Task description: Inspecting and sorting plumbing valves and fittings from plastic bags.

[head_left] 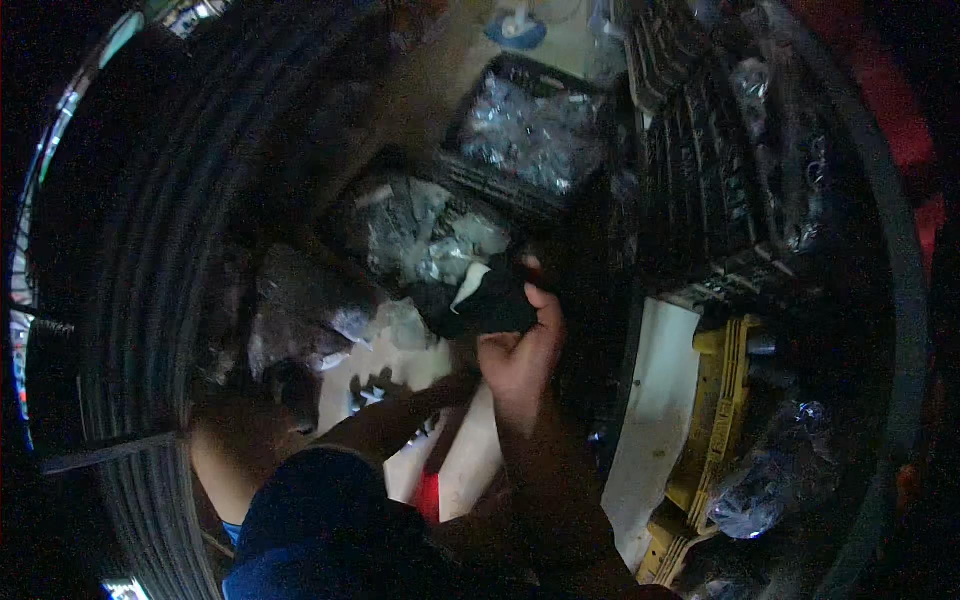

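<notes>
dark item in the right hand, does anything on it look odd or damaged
Only a curved white patch, bright against the dark item in the right hand, looks odd; it's too dim to tell if that's damage.

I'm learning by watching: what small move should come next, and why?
Probably tilt the black item slightly with the right grip, which holds its edge: the pale patch on it shows, but the rest is too dark to make out.
</notes>
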Tool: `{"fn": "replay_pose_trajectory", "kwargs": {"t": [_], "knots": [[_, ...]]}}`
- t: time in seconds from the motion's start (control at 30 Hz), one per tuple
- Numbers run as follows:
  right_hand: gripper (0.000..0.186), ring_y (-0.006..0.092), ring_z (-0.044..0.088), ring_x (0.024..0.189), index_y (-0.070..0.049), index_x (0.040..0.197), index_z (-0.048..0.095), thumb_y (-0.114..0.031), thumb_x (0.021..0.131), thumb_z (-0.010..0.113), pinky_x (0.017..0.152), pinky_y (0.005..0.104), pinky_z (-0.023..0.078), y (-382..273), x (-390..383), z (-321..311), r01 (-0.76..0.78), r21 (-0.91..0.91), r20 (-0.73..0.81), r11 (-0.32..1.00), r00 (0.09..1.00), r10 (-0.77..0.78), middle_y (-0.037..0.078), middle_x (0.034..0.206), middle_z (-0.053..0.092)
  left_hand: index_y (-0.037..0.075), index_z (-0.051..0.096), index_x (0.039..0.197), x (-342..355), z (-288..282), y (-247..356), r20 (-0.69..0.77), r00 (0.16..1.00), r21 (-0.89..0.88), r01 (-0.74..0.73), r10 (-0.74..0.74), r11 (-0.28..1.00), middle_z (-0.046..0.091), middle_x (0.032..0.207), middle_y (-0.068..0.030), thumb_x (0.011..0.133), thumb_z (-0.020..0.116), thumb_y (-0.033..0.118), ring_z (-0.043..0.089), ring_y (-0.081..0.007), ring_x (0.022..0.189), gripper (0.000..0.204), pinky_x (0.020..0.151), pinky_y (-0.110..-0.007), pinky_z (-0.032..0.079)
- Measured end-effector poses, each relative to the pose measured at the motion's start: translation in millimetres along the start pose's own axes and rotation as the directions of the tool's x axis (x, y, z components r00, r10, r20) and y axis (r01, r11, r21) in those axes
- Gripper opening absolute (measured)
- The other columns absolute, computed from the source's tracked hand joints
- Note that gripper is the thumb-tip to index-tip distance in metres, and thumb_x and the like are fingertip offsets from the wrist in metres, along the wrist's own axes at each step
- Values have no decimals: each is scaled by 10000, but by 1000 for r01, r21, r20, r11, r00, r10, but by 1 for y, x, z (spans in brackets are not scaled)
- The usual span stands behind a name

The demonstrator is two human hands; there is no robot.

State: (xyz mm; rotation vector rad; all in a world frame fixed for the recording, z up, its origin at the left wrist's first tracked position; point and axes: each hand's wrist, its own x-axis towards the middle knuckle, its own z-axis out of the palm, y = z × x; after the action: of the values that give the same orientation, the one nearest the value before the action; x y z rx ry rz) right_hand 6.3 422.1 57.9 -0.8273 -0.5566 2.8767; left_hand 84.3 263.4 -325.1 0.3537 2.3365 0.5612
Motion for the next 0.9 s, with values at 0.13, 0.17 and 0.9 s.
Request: {"fn": "replay_pose_trajectory", "kwargs": {"t": [0.13,0.17,0.9], "knots": [[469,271,601,1098,-101,1287,571,-92,819,554,960,399,483,0,-7,4,114,-19,296,993,950,-103,110,1197,618,124,578,1185,-59,-75,5,188,961,-558,-65,203,827,638,1056,-30,955,567,332,592,-136,836,310,685,-334,485],[561,269,591,1093,-100,1373,493,-57,815,519,957,401,481,1,-10,6,180,-78,304,981,941,-148,129,1206,595,124,579,1182,-80,-103,9,239,935,-712,-16,263,702,639,1050,-29,955,568,330,593,-133,828,307,678,-328,487],[636,282,511,1119,-43,1222,470,-140,699,818,1000,400,390,76,-43,-8,771,-636,771,-32,636,-26,143,1153,531,89,601,867,-107,-249,65,-72,995,-996,-68,-73,56,484,526,-58,965,420,457,430,-188,359,421,331,-362,306]]}}
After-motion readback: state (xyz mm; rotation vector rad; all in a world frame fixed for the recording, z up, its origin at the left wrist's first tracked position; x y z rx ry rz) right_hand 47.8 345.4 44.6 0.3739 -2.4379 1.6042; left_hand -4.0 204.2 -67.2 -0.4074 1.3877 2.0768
